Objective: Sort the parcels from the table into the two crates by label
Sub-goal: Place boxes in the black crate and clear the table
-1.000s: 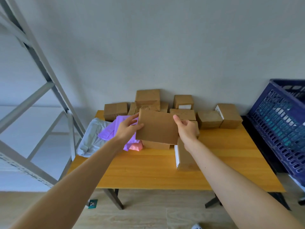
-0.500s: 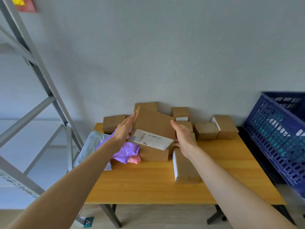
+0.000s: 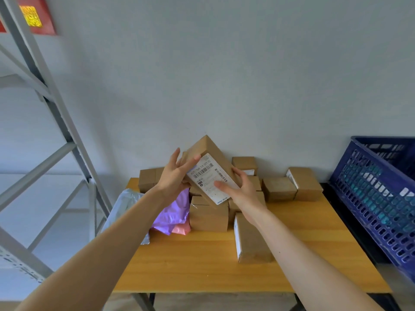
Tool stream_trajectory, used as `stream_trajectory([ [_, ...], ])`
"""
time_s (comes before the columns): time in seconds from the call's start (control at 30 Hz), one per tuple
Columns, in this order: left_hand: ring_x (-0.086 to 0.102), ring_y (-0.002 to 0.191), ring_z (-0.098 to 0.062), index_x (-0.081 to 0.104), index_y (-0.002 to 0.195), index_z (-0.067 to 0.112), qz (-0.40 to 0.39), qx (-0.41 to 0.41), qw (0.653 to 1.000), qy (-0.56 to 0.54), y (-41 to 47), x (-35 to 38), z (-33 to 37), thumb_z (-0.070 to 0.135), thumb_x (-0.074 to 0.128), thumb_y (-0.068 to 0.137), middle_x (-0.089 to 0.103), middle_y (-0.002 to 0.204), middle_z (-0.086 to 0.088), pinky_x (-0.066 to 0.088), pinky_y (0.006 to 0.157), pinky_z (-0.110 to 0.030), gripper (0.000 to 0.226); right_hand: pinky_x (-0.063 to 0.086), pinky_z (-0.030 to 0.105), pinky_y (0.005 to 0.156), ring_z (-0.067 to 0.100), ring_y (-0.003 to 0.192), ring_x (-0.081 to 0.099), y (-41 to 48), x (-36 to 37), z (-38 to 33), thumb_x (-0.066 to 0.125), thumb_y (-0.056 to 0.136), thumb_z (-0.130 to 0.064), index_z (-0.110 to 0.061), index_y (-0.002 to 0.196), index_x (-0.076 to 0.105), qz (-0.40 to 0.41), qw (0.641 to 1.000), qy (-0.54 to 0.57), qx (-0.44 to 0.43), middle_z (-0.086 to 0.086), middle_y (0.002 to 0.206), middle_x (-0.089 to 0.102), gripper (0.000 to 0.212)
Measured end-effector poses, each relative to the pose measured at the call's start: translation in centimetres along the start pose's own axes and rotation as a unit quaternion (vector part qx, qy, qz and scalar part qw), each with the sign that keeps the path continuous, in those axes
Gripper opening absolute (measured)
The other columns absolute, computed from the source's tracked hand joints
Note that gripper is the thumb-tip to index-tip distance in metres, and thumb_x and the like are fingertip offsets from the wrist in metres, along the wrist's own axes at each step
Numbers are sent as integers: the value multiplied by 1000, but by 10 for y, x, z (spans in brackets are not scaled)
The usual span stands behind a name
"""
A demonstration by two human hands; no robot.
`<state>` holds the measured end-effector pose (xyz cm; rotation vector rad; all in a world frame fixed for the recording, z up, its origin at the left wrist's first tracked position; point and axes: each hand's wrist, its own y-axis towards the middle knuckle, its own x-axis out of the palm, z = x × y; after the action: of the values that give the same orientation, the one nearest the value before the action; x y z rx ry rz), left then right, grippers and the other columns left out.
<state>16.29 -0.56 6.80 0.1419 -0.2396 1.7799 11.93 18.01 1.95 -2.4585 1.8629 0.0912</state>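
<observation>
You've tipped the box (image 3: 208,149) up off the counter (image 3: 202,265) and turned its label (image 3: 209,178) to face you — left grip (image 3: 174,177) and right grip (image 3: 239,193) both clasp it, crate (image 3: 377,198) choice next.

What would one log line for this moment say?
left hand, right hand: grip parcel | label faces viewer | blue crate at right
</observation>
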Motion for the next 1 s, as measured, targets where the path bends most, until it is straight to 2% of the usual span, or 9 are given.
stream_trajectory([
  [0.07,64,108,-30,19,151,15,6,-8,999,-36,-2,4,-2,39,82,58,65,117,-12,55,86,-48,114,54,17,73,-4,95,61,1,3,-2,83,54,-58,-33,140,35,4,1000,-10,-15,-24,111,57,101],
  [0.13,65,107,-35,40,138,5,-12,-8,999,-42,-5,8,-5,25,80,67,66,118,-17,58,77,-44,84,53,13,66,-9,87,63,1,6,-6,79,57,-61,-35,134,37,7,999,-13,-31,-25,107,58,91],
  [0.2,68,100,-32,45,130,9,-26,-5,999,-33,-8,11,-10,9,77,75,67,118,-15,58,70,-41,63,53,14,67,-9,87,64,1,8,-9,75,61,-63,-33,128,41,6,999,-14,-43,-22,108,60,82],
  [0.3,69,100,-32,42,131,18,-25,2,999,-28,-9,9,-15,-5,73,77,66,118,-10,58,70,-46,65,55,21,77,0,96,63,0,10,-13,70,65,-65,-27,131,44,-2,998,-35,-49,-18,112,61,80],
  [0.4,68,103,-28,44,129,18,-15,13,1000,0,-9,6,-14,1,74,79,66,119,-7,58,76,-50,61,54,14,72,-3,98,59,1,9,-17,69,78,-52,-23,133,43,-18,997,-38,-61,-12,120,60,66],
  [0.5,68,102,-21,51,120,18,-7,23,997,70,-9,3,-10,12,74,83,66,121,-2,57,83,-48,44,47,4,64,-9,97,54,-1,11,-23,67,87,-36,-30,141,30,-28,997,-23,-75,-19,119,52,66],
  [0.67,65,106,-23,50,129,18,-16,35,994,98,-11,1,4,9,74,82,63,122,2,58,80,-52,54,51,20,87,0,113,50,-4,16,-26,70,86,-29,-38,146,23,-24,995,-14,-91,-18,125,49,76],
  [0.8,66,104,-23,50,129,21,-15,38,994,106,-12,-3,9,12,75,81,64,120,6,59,75,-52,55,54,20,82,-3,108,50,-4,14,-28,72,85,-20,-45,140,26,-36,995,-22,-92,-28,117,48,77],
  [1.0,67,103,-23,50,130,23,-13,37,991,127,-12,-3,11,16,77,80,63,122,8,59,75,-50,57,57,23,79,3,107,54,-7,13,-29,70,86,-13,-50,131,27,-43,995,3,-87,-28,116,49,73],
])
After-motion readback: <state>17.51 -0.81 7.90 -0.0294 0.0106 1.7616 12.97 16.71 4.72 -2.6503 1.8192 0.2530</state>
